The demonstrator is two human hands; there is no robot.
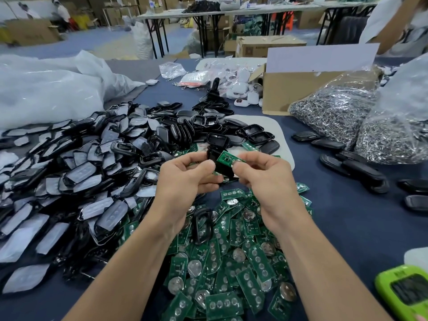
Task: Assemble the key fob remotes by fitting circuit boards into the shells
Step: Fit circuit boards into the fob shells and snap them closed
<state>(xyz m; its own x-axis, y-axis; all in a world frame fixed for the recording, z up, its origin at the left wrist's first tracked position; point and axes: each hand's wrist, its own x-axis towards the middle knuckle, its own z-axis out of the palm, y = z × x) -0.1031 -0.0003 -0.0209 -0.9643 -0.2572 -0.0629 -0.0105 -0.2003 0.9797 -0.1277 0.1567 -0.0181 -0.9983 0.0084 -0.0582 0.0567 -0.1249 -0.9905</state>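
The left hand (185, 179) was curled round a black shell (221, 169), gripping it. The right hand (266, 179) pinched a green board (228, 158) that touched the shell, above the board heap (231, 262). Fingers hid much of the shell. A green device (403, 295) was cut off at the corner. Print on the box (259, 48) was too blurred to read.

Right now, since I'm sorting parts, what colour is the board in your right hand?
Green; the board shows best in the head view.

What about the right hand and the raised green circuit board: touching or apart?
Touching. Head view: the right hand pinches the circuit board at its end; the left hand grips the black shell.
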